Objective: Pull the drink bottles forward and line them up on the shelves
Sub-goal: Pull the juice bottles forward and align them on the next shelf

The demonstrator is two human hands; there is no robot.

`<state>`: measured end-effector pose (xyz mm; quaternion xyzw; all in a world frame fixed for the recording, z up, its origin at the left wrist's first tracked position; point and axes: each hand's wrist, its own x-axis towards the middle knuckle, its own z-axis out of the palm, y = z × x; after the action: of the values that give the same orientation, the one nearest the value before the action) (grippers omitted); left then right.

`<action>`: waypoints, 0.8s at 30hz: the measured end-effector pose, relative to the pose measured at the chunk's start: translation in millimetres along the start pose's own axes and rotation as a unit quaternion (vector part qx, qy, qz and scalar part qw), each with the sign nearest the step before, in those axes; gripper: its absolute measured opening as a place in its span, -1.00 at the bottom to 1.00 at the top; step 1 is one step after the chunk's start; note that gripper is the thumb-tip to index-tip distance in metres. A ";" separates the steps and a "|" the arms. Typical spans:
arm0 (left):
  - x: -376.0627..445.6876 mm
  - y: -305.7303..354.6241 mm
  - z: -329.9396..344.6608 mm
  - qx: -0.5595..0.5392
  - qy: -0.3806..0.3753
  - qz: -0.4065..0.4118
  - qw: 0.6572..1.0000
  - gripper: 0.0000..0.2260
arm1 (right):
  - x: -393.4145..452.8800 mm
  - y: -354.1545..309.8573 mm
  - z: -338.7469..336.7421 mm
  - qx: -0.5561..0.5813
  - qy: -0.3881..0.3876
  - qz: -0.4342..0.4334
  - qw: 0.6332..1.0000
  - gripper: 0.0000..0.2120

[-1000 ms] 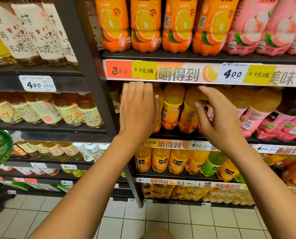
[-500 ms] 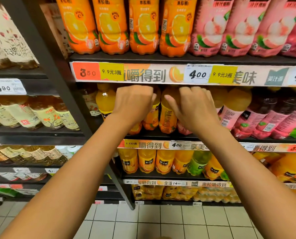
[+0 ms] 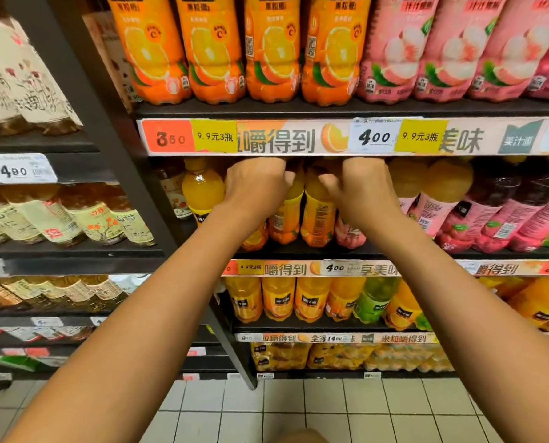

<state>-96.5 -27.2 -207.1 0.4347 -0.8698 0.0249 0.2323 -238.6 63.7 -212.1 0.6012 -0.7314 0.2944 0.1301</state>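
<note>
Both forearms stretched up to the second shelf [image 3: 298,251], knuckles just under the price strip [image 3: 298,137]. Left hand [image 3: 257,187] and right hand [image 3: 359,190] have fingers curled over the tops of orange plastic juice bottles [image 3: 316,215]; the actual hold is hidden. Bottles stand upright on that shelf.

The scene is seen through a single head-worn wide-angle camera, faced forward and slightly down at a shop shelf unit [image 3: 330,110], from close range. Both forearms are seen to rise from the bottom corners and meet near the frame centre, where the left hand [image 3: 255,183] and right hand [image 3: 361,187] are curled among the tops of the orange drink bottles [image 3: 318,212] on the second shelf. Straight lines are bent by the lens towards the edges. Above the hands, a price strip [image 3: 298,139] is crossed level with the view; below them, lower shelves and a tiled floor [image 3: 298,407] are taken in. No second view is given.
</note>
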 end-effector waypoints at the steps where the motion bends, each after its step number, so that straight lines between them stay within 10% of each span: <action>1: -0.8 -1.4 -0.3 -0.005 0.001 0.002 1.000 -0.72 | 1.1 0.8 -0.7 0.004 -0.001 0.003 1.000 -0.69; 24: -2.1 -14.1 -13.1 -0.044 -0.079 0.019 0.996 -0.69 | 6.5 11.2 -4.6 0.040 -0.037 0.035 0.998 -0.66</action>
<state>-79.6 -31.2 -198.6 0.4082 -0.8936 -0.0431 0.1814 -251.7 62.4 -207.9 0.5904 -0.7438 0.3058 0.0684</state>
